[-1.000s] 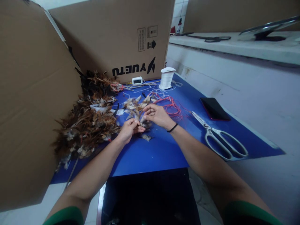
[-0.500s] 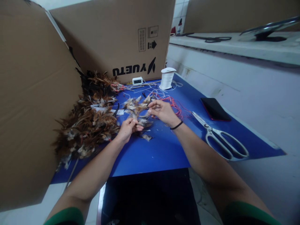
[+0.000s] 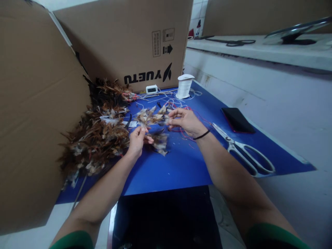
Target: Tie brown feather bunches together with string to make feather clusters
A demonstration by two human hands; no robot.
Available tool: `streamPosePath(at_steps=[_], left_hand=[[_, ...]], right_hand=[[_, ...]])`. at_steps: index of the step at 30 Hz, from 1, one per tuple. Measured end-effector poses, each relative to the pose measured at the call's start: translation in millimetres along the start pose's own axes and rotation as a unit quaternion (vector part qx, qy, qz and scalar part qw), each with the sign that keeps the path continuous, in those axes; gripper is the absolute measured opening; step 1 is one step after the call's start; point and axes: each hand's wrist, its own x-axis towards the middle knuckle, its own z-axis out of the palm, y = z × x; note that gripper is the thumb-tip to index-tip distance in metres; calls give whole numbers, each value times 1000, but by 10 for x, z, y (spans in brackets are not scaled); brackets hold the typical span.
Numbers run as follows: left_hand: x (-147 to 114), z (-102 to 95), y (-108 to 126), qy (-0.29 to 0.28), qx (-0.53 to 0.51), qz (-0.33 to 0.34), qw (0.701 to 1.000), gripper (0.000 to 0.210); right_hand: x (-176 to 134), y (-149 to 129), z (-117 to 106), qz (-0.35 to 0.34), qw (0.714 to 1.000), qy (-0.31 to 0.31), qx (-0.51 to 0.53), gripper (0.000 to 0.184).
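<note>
My left hand point(image 3: 138, 140) is closed in a pinch on a small tuft of brown and grey feathers point(image 3: 144, 120). To its right, my right hand point(image 3: 188, 121), with a black band at the wrist, pinches a pale, fluffy feather point(image 3: 165, 121) between thumb and fingertips. Beneath and between the hands, several loose grey-brown feathers point(image 3: 160, 142) lie on the blue tabletop point(image 3: 168, 176). More pale feathers show just behind the fingers. Where the held tuft ends and those feathers start, I cannot tell.
A large heap of brown feathers point(image 3: 101, 138) lies at the left against cardboard point(image 3: 121, 41). Behind the hands stand a white spool point(image 3: 184, 87) and a small digital display point(image 3: 151, 89), near tangled red and white string. Scissors point(image 3: 242, 150) and a phone point(image 3: 237, 120) lie at the right.
My hands have moved apart, the left slightly left and up, the right to the right with a feather in its fingertips. Grey feathers now show on the table below them.
</note>
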Motion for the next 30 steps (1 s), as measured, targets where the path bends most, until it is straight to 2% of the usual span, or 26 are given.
streamPosePath(at_steps=[4,10,13,15,18,22,27,30], left_hand=[[9,-2,37,19,-14,34,999,30],[2,7,41,-7,-25,58,998,30],[1,3,30,-12,-21,71,997,30],[6,-2,19,-14,-18,75,997,31],[21,-10,-4,-15,-14,81,996,31],[28,-7,-18,-17,-12,78,997,31],[12,11,-8,-22,-6,71,997,30],[7,15,-9,-31,3,67,997,30]], right_hand=[[-33,-24,7,32,998,-48,-29,27],[-32,23,55,-3,996,-43,-81,22],[1,75,25,-33,985,-55,-158,14],[24,106,-7,-65,961,-69,-260,11],[34,125,-45,-93,894,-109,-425,17],[3,106,-54,-88,819,-157,-545,22],[-50,69,-25,-64,772,-178,-607,23],[-72,34,-17,-60,767,-172,-616,25]])
